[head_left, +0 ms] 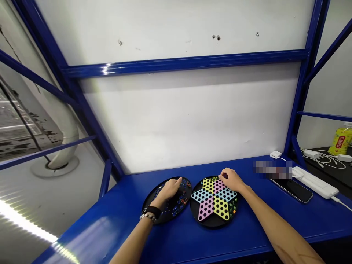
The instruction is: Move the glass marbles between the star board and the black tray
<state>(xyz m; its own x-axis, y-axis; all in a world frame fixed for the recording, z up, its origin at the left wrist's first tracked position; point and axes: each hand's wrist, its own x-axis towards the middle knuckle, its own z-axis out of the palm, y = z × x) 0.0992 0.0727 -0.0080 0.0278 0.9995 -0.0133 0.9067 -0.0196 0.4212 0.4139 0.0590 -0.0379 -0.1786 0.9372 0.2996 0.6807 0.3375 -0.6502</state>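
A white wall panel (187, 117) is filling the middle of the frame, and a blue metal frame (189, 63) is bordering and crossing it. Below, a blue tabletop (115, 211) is spreading across the lower part of the picture, while a pale pipe (66, 126) is standing at the left. Two round black trays are sitting side by side at lower centre: the left tray (172, 204) is carrying loose marbles, and the right tray (210, 222) is bearing a six-pointed star board (213, 198) in yellow, pink and blue, dotted with holes. At lower right, a white power strip (316, 182) is lying beside a dark phone (292, 190). The left hand (169, 189) is hanging over the left tray with its fingers pointing down; the right hand (230, 178) is resting at the star board's upper right edge, fingers curled. The fingertips are mostly hiding, so I cannot tell whether either is gripping a marble. A yellow bottle (341, 141) is standing at the right edge. A black wristband (152, 211) is circling the left wrist. Smallest, blue marbles (175, 211) are dotting the left tray, and green marbles (233, 204) are lining the right tray's right side.
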